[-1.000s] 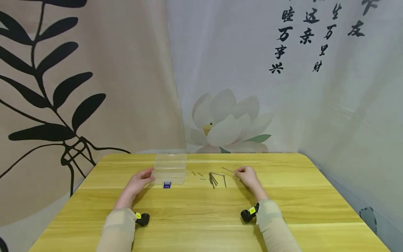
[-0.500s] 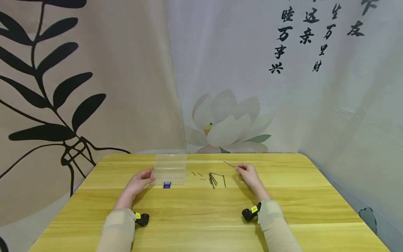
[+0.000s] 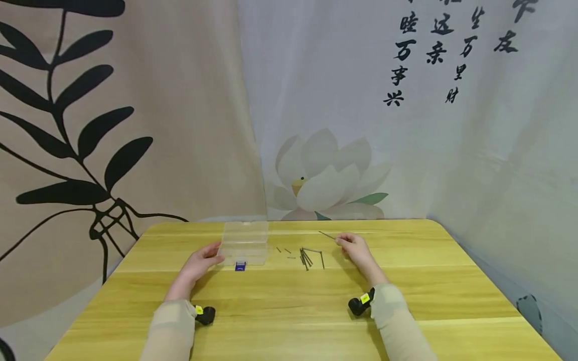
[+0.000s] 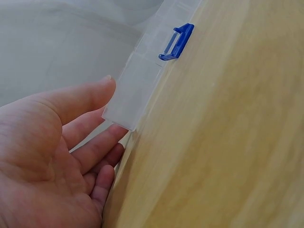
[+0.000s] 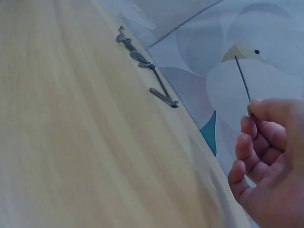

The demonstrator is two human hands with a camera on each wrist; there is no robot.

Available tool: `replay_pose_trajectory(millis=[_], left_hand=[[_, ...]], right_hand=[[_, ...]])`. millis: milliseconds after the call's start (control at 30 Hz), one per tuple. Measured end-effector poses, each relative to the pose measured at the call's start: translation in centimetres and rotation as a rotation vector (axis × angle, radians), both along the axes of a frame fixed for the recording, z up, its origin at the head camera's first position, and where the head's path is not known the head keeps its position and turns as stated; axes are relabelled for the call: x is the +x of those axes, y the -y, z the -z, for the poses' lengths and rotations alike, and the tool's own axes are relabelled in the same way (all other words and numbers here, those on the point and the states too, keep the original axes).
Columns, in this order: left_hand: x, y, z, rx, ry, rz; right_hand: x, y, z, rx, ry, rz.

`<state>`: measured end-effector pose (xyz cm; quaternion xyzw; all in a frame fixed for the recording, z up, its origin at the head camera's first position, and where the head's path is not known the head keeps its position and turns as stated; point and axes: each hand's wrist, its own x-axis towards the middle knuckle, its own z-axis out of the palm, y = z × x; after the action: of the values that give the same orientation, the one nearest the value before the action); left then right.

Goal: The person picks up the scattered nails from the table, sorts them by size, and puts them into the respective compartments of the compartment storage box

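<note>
Yellow wood makes the table (image 3: 280, 321), and its far edge runs along the foot of a cloth wall (image 3: 194, 100). Think of the pile of dark metal rods (image 3: 306, 258) as the middle of a clock. A see-through plastic box (image 3: 246, 253) sits toward 10 o'clock, and its back part comes up close to the table's far edge in the head view. Its blue latch (image 4: 176, 43) is on the box's near side, at its 6 o'clock. Three small pins (image 3: 288, 250) lie at 9 o'clock, in the gap between pile and box.

The left hand (image 3: 198, 263) is at the box's 8 o'clock. Its thumb and fingers are loose and apart, touching the box's left edge. The right hand (image 3: 354, 248) is at the pile's 2 o'clock. Its thumb and finger are pressed together on one end of a thin dark rod (image 5: 242, 78). In the head view, the rod's free end points to about 10 o'clock and touches no other rod.

A wide stretch of wood runs between the two arms, at the pile's 6 o'clock. More wood reaches from the right hand out to the table's right edge, well apart from it.
</note>
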<state>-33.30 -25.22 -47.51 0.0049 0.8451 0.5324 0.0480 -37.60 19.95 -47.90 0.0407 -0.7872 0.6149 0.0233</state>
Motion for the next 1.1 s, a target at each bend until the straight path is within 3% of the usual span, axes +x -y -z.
replay_pose_trajectory(millis=[400, 800, 933, 1100], left_hand=[[0.4, 0.1, 0.6, -0.009, 0.006, -0.007], [0.2, -0.1, 0.2, 0.002, -0.020, 0.013], [0.2, 0.0, 0.2, -0.001, -0.022, 0.008], [0.2, 0.0, 0.1, 0.004, -0.017, 0.007]], right_hand=[[-0.1, 0.3, -1.2, -0.009, 0.023, -0.136], [1.9, 1.8, -5.7, 0.081, -0.004, -0.196], [1.5, 2.4, -5.7, 0.080, -0.015, -0.214], [-0.5, 2.9, -4.0, 0.074, -0.015, -0.214]])
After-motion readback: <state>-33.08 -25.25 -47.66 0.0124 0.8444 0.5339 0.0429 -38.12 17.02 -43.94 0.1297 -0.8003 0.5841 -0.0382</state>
